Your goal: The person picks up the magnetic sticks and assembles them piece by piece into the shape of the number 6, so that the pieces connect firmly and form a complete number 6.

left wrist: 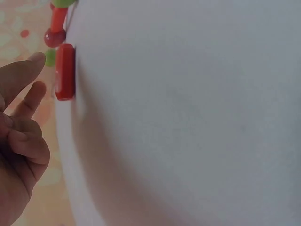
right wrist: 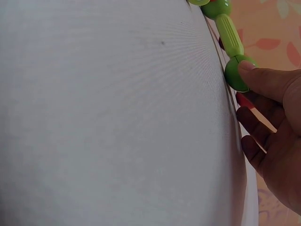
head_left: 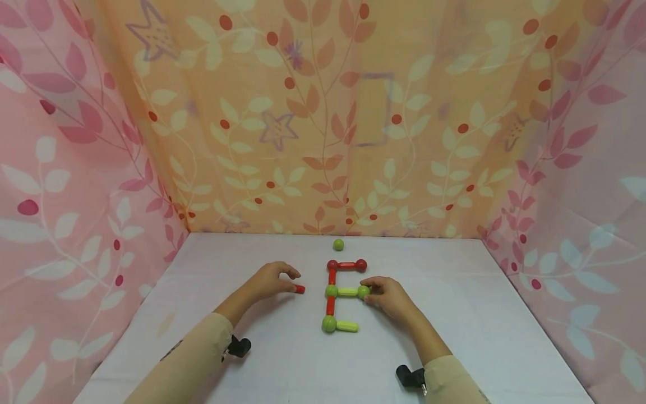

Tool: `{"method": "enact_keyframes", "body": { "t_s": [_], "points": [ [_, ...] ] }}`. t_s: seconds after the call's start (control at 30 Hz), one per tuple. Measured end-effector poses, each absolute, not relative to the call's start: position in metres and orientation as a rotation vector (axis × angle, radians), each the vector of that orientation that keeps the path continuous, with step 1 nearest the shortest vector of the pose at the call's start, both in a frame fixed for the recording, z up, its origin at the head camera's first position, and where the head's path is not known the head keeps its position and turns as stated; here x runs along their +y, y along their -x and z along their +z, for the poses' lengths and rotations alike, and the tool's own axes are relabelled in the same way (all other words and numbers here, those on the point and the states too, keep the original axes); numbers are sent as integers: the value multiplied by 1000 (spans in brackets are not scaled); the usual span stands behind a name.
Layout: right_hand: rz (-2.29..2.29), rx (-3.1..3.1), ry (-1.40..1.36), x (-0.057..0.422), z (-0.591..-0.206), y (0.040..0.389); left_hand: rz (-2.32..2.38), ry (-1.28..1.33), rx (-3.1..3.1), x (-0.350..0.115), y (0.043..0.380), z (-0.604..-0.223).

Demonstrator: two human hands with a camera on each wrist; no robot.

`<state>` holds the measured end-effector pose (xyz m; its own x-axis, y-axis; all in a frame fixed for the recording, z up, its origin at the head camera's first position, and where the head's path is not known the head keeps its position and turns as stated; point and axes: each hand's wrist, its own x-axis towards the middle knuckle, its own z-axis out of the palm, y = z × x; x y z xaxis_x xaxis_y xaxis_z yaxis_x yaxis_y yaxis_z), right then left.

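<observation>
On the white table lies a joined figure of balls and sticks. Red balls (head_left: 361, 265) and a red stick (head_left: 346, 266) form its top arm. A green ball (head_left: 331, 291) and a green stick (head_left: 348, 292) make the middle arm. My right hand (head_left: 391, 300) pinches the green ball (right wrist: 237, 74) at that arm's right end between thumb and fingers. To the left, my left hand (head_left: 272, 280) is beside a loose red stick (left wrist: 65, 72), its thumb and fingers spread apart. In the left wrist view a gap shows between fingertips and stick.
A loose green ball (head_left: 338, 244) sits behind the figure, near the table's back edge. At the figure's front, a green ball (head_left: 329, 324) has a green stick (head_left: 347, 326) pointing right. Patterned curtains (head_left: 303, 168) enclose the table (head_left: 282, 370) at back and sides.
</observation>
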<state>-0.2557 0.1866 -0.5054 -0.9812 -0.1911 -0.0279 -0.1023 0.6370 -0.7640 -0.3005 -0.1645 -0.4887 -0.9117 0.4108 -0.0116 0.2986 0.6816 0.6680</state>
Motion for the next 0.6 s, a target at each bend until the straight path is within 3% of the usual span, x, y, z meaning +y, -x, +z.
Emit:
{"method": "enact_keyframes", "body": {
  "t_s": [0.6],
  "points": [
    [-1266, 2739, 283, 190, -509, 258, 1024, -515, 2701, -176, 311, -510]
  ]
}}
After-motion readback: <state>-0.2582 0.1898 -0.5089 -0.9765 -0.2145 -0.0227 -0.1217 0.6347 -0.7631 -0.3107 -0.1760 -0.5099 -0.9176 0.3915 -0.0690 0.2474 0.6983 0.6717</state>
